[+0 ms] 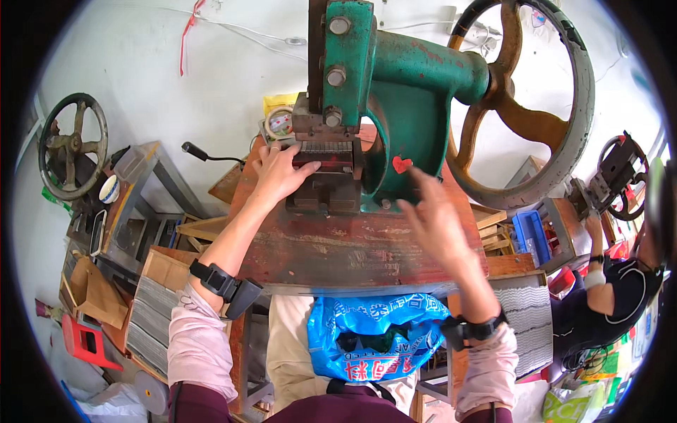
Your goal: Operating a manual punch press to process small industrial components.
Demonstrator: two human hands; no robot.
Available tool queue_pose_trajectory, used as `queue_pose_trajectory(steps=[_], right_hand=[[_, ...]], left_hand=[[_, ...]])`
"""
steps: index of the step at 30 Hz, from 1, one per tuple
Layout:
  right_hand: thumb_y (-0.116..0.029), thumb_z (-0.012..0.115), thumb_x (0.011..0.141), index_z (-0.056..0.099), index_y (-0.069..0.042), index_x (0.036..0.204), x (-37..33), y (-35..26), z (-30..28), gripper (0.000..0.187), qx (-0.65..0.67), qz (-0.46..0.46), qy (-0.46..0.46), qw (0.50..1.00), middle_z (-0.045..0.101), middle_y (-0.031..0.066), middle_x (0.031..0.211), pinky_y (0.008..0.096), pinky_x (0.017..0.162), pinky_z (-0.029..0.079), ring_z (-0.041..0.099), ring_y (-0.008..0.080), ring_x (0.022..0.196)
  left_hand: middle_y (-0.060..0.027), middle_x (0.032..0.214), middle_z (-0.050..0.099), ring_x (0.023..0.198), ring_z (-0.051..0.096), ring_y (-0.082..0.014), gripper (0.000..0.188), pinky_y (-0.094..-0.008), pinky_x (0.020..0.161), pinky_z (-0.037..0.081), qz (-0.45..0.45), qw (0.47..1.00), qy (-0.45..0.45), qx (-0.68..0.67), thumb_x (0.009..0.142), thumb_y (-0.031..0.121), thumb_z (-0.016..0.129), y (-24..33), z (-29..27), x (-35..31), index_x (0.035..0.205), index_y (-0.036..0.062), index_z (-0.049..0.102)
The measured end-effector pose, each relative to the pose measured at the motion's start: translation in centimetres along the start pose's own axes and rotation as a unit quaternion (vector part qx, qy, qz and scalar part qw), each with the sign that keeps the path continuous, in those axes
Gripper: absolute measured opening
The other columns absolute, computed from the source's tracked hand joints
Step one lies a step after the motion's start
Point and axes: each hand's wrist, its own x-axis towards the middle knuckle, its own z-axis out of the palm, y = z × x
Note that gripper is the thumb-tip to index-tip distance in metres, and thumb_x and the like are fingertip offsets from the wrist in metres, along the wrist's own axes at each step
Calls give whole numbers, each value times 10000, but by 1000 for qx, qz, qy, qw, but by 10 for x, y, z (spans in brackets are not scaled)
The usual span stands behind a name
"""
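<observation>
A green hand press [409, 127] stands on a worn wooden bench. Beneath its ram [326, 128] sits a dark metal die block [326, 185] with a row of small markings or teeth along its top. My left hand [282, 171] rests against the left end of that block, thumb stretched along its front face and fingers spread apart from it. Whether a small piece lies under the fingertips is hidden. My right hand [437, 218] is blurred by motion over the bench right of the block, fingers apart, nothing visible in it. A red heart sticker [402, 164] marks the press frame just above.
The large handwheel [578, 106] rises at the right. A blue plastic bag [377, 335] lies across my lap at the bench edge. Stacks of grey strips [151, 314] flank me. At the far right, a person in black [610, 310] works at another press.
</observation>
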Motion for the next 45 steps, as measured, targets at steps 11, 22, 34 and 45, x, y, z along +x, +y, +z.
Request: queue_pose_trajectory(steps=[11, 22, 34, 45], right_hand=[[-50, 611, 855, 566, 25, 1145, 36, -21, -174, 303, -182, -170, 334, 909, 607, 171, 1133, 334, 904, 465, 591, 233, 1053], [-179, 671, 851, 591, 112, 948, 180, -70, -215, 318, -159, 315, 168, 921, 640, 146, 785, 213, 494, 456, 589, 170, 590], [-377, 673, 808, 544, -56, 837, 42, 3, -101, 346, -24, 202, 528, 824, 557, 61, 598, 280, 610, 486, 552, 130, 563], [-313, 666, 838, 602, 24, 659, 62, 26, -251, 388, -85, 206, 382, 897, 507, 60, 566, 295, 456, 348, 457, 140, 491]], left_hand=[[-226, 1301, 429, 1262, 277, -402, 689, -607, 971, 234, -67, 995, -68, -27, 740, 581, 633, 6, -11, 2, 1282, 165, 536], [-275, 1399, 266, 1303, 185, -449, 697, -650, 978, 171, -51, 996, -69, -10, 761, 582, 604, 5, 2, 1, 1313, 170, 496], [-189, 1106, 522, 993, 548, -199, 860, -283, 930, 405, -184, 810, 22, -556, 621, 209, 863, -3, 35, -4, 1117, -117, 241], [-179, 1116, 527, 1007, 546, -203, 888, -303, 940, 403, -162, 802, 11, -574, 616, 213, 866, -7, 42, -3, 1165, -123, 254]])
